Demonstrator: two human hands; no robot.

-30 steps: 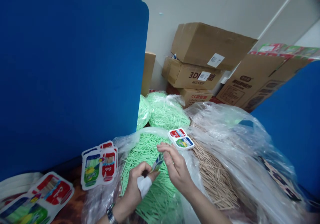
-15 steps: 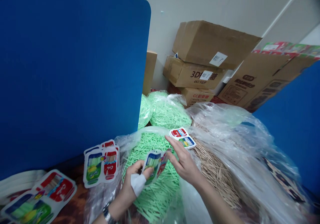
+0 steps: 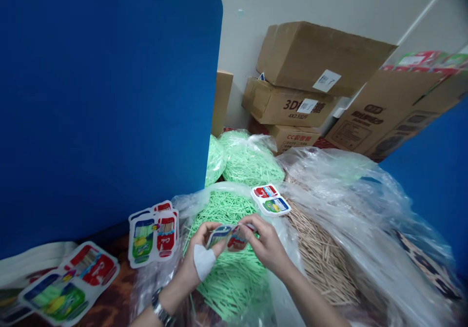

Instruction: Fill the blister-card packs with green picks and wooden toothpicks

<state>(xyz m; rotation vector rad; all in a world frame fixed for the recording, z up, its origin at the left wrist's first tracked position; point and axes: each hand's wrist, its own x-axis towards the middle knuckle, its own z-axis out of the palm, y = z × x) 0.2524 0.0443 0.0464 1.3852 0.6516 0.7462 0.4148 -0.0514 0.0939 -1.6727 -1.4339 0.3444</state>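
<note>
Between my two hands is a small printed plastic packet (image 3: 237, 239) with a green part and a red part, tilted so that its face is seen at a slant. My left hand (image 3: 201, 251), with a white wrap near the thumb, grips its green side. Fingers of my right hand (image 3: 266, 241) pinch its red side. Below them lie thin green candy sticks (image 3: 234, 283) in an opened clear bag. Just beyond my right hand, another red and green packet (image 3: 270, 200) rests on the bags.
Several packets (image 3: 153, 237) lie at the left, with more packets (image 3: 69, 288) nearer. At the right, brown sticks (image 3: 321, 254) fill a clear plastic bag (image 3: 351, 185). A blue partition (image 3: 109, 98) stands left; cardboard boxes (image 3: 292, 103) are stacked behind tied green bags (image 3: 252, 161).
My right hand has come down and closed on the packet's red side. The packet has tipped to a flatter slant. The view has shifted slightly.
</note>
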